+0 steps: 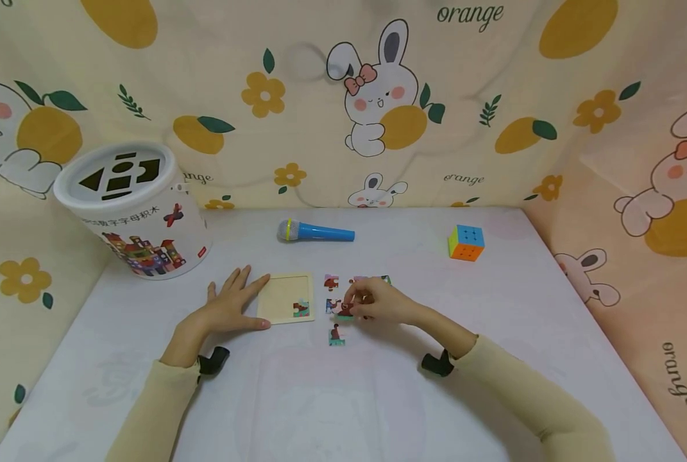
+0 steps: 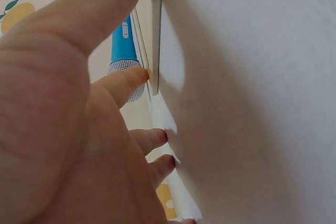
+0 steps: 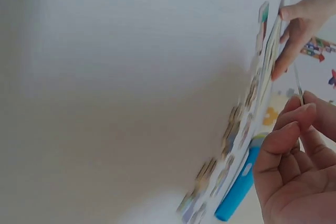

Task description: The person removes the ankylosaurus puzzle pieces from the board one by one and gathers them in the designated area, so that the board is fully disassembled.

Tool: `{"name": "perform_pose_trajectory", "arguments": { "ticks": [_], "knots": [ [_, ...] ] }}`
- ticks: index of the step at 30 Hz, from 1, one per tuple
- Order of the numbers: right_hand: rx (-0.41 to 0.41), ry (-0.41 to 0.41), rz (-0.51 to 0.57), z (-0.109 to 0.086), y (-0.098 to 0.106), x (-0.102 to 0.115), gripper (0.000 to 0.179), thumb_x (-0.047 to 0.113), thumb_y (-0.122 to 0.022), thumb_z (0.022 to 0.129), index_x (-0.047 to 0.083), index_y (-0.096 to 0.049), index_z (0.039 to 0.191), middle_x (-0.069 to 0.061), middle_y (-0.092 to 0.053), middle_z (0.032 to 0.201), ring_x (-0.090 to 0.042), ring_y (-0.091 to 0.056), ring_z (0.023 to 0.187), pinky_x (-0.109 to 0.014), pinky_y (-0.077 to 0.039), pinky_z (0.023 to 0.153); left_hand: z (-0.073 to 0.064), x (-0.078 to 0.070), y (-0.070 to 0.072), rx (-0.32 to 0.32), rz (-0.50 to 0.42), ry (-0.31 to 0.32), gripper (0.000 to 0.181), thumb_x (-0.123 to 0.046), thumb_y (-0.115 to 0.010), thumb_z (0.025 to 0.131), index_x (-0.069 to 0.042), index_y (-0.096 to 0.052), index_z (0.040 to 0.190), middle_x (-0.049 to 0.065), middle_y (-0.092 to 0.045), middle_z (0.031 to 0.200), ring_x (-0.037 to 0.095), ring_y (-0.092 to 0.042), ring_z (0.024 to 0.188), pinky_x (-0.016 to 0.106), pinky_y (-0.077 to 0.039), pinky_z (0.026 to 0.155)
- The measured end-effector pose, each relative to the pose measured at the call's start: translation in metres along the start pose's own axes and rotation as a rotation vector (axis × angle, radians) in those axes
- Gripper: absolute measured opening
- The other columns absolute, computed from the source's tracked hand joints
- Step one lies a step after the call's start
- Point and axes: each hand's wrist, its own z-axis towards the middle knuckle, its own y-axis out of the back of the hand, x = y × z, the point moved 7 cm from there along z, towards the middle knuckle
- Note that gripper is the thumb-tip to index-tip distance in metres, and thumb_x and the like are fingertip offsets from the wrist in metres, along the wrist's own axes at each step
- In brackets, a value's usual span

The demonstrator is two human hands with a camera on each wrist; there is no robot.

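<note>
A square wooden puzzle tray (image 1: 276, 296) lies flat on the table, with one puzzle piece (image 1: 301, 309) in its lower right corner. My left hand (image 1: 223, 309) has its fingers spread; thumb and index fingertip touch the tray's left edge. Between thumb and fingertips, my right hand (image 1: 386, 303) pinches a brown and green puzzle piece (image 1: 346, 310) just right of the tray. In the right wrist view that held piece (image 3: 298, 80) appears thin and edge-on. Several loose pieces lie nearby, among them one at top (image 1: 331, 282) and one at bottom (image 1: 336, 335); the right hand partly hides others.
Behind the tray lies a blue toy microphone (image 1: 322, 232). A puzzle cube (image 1: 467, 243) sits at the back right. The large white bucket (image 1: 147, 224) with shaped holes in its lid stands at the back left. Printed cloth (image 1: 308, 135) hangs around the white table (image 1: 331, 404).
</note>
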Motion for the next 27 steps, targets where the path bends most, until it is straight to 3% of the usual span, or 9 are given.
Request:
{"name": "perform_pose_trajectory", "arguments": {
  "ticks": [11,18,27],
  "knots": [
    [0.076,-0.031,0.023,-0.03,0.0,-0.011,0.01,0.002,-0.07,0.091,0.002,-0.069,0.101,0.0,-0.056,0.067,-0.01,-0.049,0.047,-0.02,-0.041,0.047,-0.001,-0.001,0.001,0.007,-0.005,0.004,0.104,-0.059,-0.077,0.079,-0.013,-0.027,0.158,0.032,-0.004,0.161,0.055,0.001,0.146,0.082,0.005,0.101],
    [0.119,-0.086,0.017,-0.035,-0.005,-0.019,0.012,0.003,-0.07,0.091,0.001,-0.068,0.102,-0.001,-0.058,0.064,-0.012,-0.05,0.051,-0.02,-0.042,0.049,0.0,0.001,-0.001,0.004,0.0,0.012,0.104,-0.059,-0.076,0.079,-0.014,-0.027,0.158,0.03,-0.003,0.162,0.054,0.001,0.146,0.081,0.005,0.102],
    [0.119,-0.089,0.021,-0.036,-0.006,-0.022,0.007,0.002,-0.069,0.091,0.0,-0.067,0.098,0.0,-0.055,0.061,-0.013,-0.05,0.049,-0.02,-0.042,0.048,0.0,0.001,-0.001,0.0,-0.003,0.007,0.104,-0.058,-0.077,0.079,-0.012,-0.027,0.158,0.031,-0.003,0.162,0.054,0.001,0.146,0.081,0.005,0.102]
  ]
}}
